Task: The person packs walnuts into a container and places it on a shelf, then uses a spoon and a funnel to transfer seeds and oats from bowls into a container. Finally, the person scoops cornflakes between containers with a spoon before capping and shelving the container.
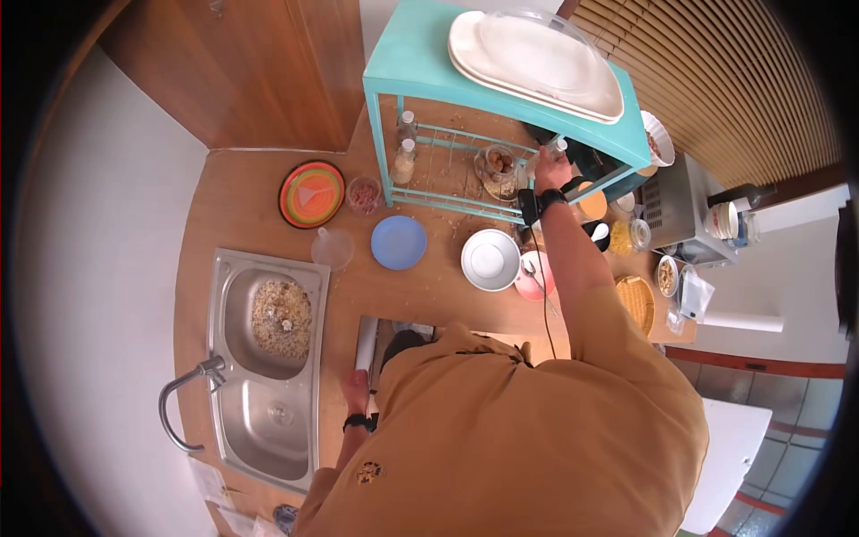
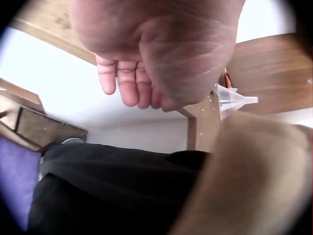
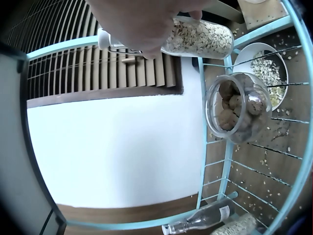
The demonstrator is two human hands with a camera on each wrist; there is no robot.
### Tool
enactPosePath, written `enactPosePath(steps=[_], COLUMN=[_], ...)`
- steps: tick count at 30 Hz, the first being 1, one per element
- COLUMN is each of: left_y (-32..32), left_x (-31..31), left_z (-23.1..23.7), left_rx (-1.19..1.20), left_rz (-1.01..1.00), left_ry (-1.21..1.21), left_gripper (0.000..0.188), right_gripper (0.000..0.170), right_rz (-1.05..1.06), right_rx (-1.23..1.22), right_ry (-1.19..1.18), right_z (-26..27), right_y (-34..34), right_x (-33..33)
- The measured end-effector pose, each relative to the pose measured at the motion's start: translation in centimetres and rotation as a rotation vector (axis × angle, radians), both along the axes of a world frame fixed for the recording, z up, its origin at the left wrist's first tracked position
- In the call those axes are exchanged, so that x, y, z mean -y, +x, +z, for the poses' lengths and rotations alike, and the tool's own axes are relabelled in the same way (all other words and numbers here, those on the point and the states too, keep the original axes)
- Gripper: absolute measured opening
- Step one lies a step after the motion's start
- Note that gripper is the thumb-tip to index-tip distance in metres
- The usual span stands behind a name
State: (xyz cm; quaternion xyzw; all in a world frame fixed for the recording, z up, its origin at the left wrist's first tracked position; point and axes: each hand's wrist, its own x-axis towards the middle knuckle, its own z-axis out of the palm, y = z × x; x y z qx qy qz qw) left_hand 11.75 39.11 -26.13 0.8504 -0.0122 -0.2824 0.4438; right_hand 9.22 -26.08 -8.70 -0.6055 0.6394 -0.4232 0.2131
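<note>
My right hand (image 1: 553,170) is at the right end of the turquoise rack (image 1: 385,134). It grips a clear bottle of oat flakes (image 3: 208,40) with a white stopper, and in the right wrist view its fingers wrap round the narrower part. Beside the bottle, on the rack's wire shelf, stands a clear jar (image 3: 212,110) of round brown pieces. A white bowl with flakes (image 3: 269,73) is behind that jar. My left hand (image 1: 355,387) hangs low by the counter edge near the sink, its fingers (image 2: 128,90) loosely bent with nothing in them.
A steel sink (image 1: 318,376) holds a heap of flakes in one basin. On the counter are a blue plate (image 1: 399,242), a white bowl (image 1: 490,259), a funnel (image 1: 333,249) and stacked coloured plates (image 1: 291,192). Two more bottles (image 1: 405,161) stand at the rack's left end.
</note>
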Motion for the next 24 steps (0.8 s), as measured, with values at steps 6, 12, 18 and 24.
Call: enactPosePath(steps=[6,12,18,24], left_y=[-1.0,-2.3,-5.0,-3.3], left_x=[1.0,-2.0,-6.9,-7.6], left_z=[4.8,0.1,-6.3,-8.1], left_rx=[-0.173,-0.126,-0.557,-0.726], left_rz=[-0.043,-0.026,0.327,0.333], left_ry=[0.093,-0.033,-0.204,0.414], left_gripper=[0.022,0.013,0.015,0.009], right_gripper=[0.037,0.040,0.040,0.037], right_rz=[-0.056,-0.110,-0.072,-0.081], right_rx=[0.007,-0.104,-0.052,-0.081], right_ry=[-0.034,-0.010,-0.002,0.005], right_z=[-2.7,-5.4,-5.6,-5.2], right_y=[0.5,0.2,0.4,0.6], right_x=[1.3,2.5,2.0,2.3])
